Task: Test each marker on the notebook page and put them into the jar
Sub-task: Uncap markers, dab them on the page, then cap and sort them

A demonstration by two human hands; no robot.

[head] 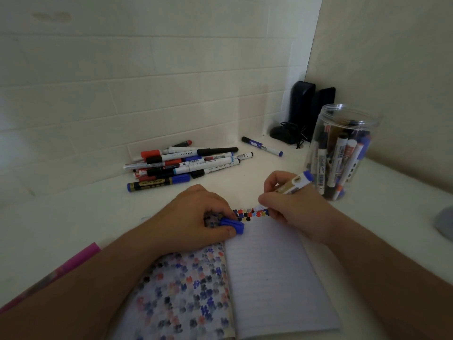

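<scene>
An open notebook (274, 273) lies in front of me, its left page covered in colour blots and a row of marks along the top of the lined right page. My right hand (289, 204) grips a white marker with a blue end (297, 184), its tip down at that row of marks. My left hand (196, 214) rests on the notebook's top edge and pinches a blue cap (232, 225). A clear plastic jar (340, 153) with several markers inside stands to the right. A pile of markers (186, 163) lies behind the notebook.
One blue-ended marker (262, 146) lies alone near the back corner. Two black speakers (308, 109) with a cable stand in the corner behind the jar. A pink object (49, 276) lies at the left, a grey shape (445, 223) at the right edge.
</scene>
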